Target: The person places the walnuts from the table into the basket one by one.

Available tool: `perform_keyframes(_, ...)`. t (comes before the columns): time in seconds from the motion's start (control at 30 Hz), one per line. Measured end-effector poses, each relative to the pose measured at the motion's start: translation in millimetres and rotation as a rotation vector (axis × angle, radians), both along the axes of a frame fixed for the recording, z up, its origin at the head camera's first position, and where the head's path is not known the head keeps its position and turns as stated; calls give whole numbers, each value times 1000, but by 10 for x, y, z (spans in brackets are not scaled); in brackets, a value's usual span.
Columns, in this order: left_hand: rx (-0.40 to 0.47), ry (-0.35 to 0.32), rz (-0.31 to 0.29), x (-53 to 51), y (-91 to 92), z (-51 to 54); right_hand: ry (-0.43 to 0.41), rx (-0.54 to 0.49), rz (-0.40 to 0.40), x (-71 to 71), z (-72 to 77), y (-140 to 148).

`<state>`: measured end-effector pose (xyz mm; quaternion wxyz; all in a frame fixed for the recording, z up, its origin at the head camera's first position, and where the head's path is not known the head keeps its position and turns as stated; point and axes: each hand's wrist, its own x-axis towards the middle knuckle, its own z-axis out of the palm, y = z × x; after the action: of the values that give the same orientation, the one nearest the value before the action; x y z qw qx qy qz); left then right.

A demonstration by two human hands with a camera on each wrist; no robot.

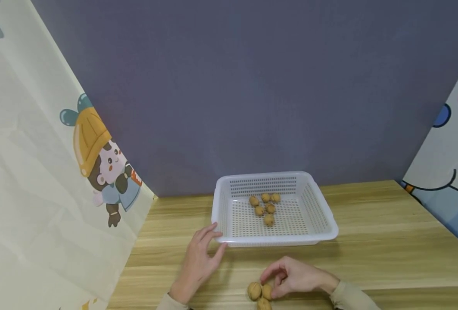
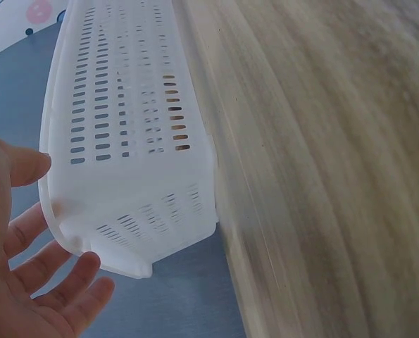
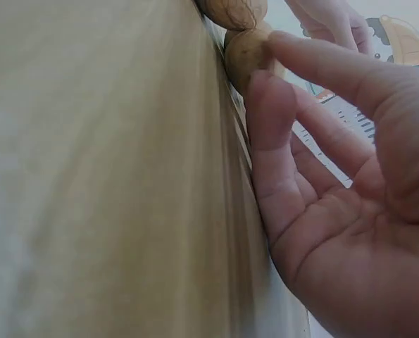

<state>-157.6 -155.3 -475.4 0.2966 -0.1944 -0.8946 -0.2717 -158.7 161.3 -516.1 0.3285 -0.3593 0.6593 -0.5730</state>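
Observation:
Several walnuts (image 1: 269,220) lie in a white perforated plastic basket (image 1: 325,236). My left hand (image 1: 199,261) is at the basket's near left corner, its fingertips at the rim. In the left wrist view the left hand's fingers (image 2: 75,285) are spread beside the basket corner. On the table in front of the basket, my right hand (image 1: 296,277) pinches a walnut (image 1: 267,292) with thumb and forefinger. Against that one sits another walnut (image 1: 254,291), with a third walnut (image 1: 264,304) just below, partly cut off. The right wrist view shows the pinched walnut (image 3: 244,56) at the fingertips, low on the table.
The wood-grain table (image 1: 368,241) ends at a dark grey panel (image 1: 244,94) behind the basket. Cartoon-printed sheets stand at both sides, one sheet (image 1: 31,172) on the left and one sheet (image 1: 446,150) on the right.

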Motion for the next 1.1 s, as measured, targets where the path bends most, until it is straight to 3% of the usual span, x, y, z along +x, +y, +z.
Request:
perform_keyframes(0.23, -3, 20, -11, -3, -14, -8, 36, 11, 21, -6, -15, -4)
perform_keyframes(0.5, -3, 26, -12, -17, -11, -2, 83, 29, -34, 17, -13, -12)
perform_keyframes(0.67, -7, 29, -16, -15, -7, -5, 68, 11, -56, 13, 28, 25)
perform_keyframes(0.93, -4, 26, -19, -13, -3, -3, 80, 14, -101, -85, 365, 222)
perform_keyframes(1.1, -9, 26, -22, -4, -11, 8, 48, 23, -67, -108, 542, 294)
